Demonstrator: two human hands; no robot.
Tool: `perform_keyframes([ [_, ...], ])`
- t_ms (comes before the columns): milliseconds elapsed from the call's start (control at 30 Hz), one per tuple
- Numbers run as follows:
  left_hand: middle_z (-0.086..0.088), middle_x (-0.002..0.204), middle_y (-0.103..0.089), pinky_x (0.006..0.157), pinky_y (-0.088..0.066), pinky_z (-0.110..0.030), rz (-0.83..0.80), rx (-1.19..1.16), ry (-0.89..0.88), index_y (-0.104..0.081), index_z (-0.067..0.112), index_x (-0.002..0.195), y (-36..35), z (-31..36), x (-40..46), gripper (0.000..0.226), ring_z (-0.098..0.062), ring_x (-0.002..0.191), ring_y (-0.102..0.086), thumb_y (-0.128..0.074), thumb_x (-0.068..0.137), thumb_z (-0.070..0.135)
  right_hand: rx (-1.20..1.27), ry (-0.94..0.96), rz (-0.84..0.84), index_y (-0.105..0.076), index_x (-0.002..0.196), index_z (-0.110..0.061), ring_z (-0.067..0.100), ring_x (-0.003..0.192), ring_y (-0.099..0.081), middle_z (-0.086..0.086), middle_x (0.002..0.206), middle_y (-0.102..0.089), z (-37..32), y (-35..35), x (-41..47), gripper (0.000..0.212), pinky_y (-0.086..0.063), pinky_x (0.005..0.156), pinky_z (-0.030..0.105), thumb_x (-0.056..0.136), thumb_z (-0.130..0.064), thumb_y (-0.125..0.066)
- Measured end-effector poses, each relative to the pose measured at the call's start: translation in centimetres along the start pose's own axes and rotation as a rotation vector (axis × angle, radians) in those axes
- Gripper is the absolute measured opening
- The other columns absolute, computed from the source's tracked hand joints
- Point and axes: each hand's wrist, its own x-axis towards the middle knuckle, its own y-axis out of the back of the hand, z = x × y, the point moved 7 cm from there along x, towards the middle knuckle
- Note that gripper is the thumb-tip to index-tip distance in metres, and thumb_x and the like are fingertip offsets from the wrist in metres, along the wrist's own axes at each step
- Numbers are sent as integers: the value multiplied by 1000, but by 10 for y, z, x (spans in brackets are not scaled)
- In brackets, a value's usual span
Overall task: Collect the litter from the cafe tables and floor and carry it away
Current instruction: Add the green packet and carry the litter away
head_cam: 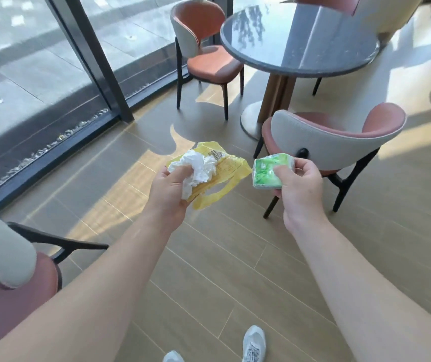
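Yellow plastic wrapper (218, 176), crumpled and printed, sits in the left hand (168, 190) at the centre of the frame, with a wad of white tissue (198, 167) bunched on top of it; the fingers curl round both and clamp them against the palm. Just to the right, the right hand (298, 186) pinches a small green packet (270, 171), thumb pressed on its face and fingers wrapped behind. Both hands are held out above the tan tiled floor (235, 270), close together but not touching. A round dark stone table (300, 37) stands in the upper right, with pink-and-grey chairs (332, 137) around it. Grey sneakers (253, 342) show at the bottom edge.
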Motion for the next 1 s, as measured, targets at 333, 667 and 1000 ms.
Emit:
perform_keyframes([
  [333, -14, 103, -76, 61, -60, -36, -110, 34, -67, -63, 10, 117, -77, 43, -50, 23, -28, 81, -76, -61, 95, 4, 209, -24, 5, -62, 97, -18, 19, 83, -70, 4, 96, -71, -91, 59, -16, 14, -54, 61, 29, 84, -12, -63],
  [667, -15, 110, -76, 69, -62, -44, -278, 137, -44, -60, 15, 117, -207, 21, -76, 25, -33, 92, -77, -63, 94, 5, 299, -19, -114, -60, 100, -13, 20, 80, -73, 9, 95, -73, -135, 137, -21, 15, -54, 56, 26, 88, -6, -63],
  [1000, -11, 99, -77, 65, -63, -46, -483, 212, -19, -62, 13, 115, -308, -12, -97, 25, -28, 84, -77, -62, 93, 2, 386, 73, -67, -59, 93, -14, 17, 72, -71, 4, 83, -72, -160, 216, -9, 13, -53, 56, 28, 83, -8, -65],
])
